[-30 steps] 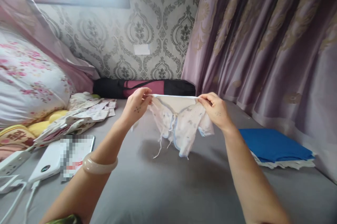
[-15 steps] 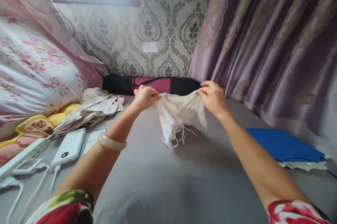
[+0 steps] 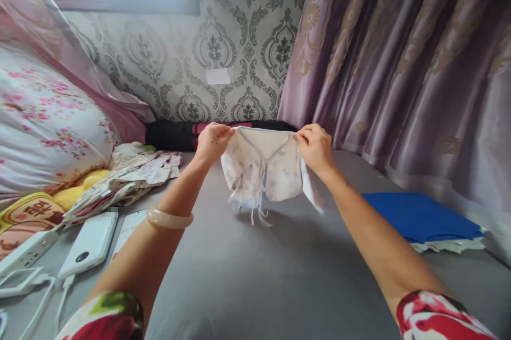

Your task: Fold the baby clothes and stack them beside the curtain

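Note:
A small pale baby shirt [image 3: 282, 176] with a faint print, grey edging and thin ties hangs stretched between my two hands. My left hand [image 3: 214, 142] pinches its upper left shoulder. The upper right shoulder is pinched by my right hand [image 3: 316, 147]. The neckline forms a V at the front, the sleeves droop at both sides, and the ties dangle just over the grey sheet [image 3: 255, 281]. A pale bangle [image 3: 170, 218] circles my left forearm.
To the left lie a pile of folded clothes [image 3: 139, 175], a white power bank [image 3: 88, 244], a phone [image 3: 126, 231] and a power strip [image 3: 27, 255] with cables. A folded blue cloth [image 3: 423, 217] lies right. Behind is a long black and pink bag [image 3: 170, 136].
The shirt has been lifted slightly and spread from a bunched, swinging shape into a flatter one, its V neckline now showing. Both hands keep their pinch. The view has shifted a little.

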Motion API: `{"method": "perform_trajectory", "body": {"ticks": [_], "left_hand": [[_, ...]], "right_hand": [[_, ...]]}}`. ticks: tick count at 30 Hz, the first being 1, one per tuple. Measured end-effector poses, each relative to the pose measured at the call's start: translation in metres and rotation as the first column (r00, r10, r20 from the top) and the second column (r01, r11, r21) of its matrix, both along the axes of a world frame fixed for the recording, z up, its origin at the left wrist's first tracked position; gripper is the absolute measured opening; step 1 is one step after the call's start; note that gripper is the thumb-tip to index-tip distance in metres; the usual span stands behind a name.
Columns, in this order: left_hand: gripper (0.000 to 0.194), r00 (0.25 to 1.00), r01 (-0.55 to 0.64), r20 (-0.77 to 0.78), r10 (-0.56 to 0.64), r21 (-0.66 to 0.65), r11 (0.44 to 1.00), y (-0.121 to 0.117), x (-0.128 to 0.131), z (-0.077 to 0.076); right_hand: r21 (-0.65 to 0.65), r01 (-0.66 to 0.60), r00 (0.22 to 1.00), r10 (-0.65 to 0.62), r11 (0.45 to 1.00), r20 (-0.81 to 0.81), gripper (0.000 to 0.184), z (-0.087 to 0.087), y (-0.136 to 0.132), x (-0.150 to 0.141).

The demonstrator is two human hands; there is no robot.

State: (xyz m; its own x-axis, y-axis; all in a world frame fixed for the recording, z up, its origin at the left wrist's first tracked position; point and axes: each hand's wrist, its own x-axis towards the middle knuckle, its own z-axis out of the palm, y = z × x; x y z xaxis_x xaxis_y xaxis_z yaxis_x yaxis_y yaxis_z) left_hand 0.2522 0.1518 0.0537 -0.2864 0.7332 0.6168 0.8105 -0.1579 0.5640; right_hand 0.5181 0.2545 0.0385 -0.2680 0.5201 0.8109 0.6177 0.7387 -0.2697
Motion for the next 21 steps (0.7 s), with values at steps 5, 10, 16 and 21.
{"method": "perform_trajectory", "body": {"ticks": [5,10,16,21], "left_hand": [[0.03,0.987,-0.009,0.159,0.008,0.006,1.0,0.016,-0.003,-0.011],[0.026,0.982,-0.054,0.182,0.047,0.035,0.998,0.015,0.004,-0.013],[0.024,0.982,0.014,0.185,-0.031,0.095,0.995,-0.017,0.006,-0.016],[0.026,0.949,0.127,0.288,-0.131,0.033,0.991,-0.087,0.025,0.014]], "right_hand": [[-0.038,-0.035,0.992,0.03,0.999,-0.126,0.023,0.005,0.005,-0.006],[-0.003,-0.022,0.985,0.022,1.0,-0.173,0.022,0.0,0.003,-0.014],[-0.073,-0.102,0.975,0.086,0.992,-0.203,0.021,-0.013,-0.021,0.0],[-0.296,-0.321,0.93,0.241,0.9,-0.277,0.027,0.011,-0.068,0.033]]}}
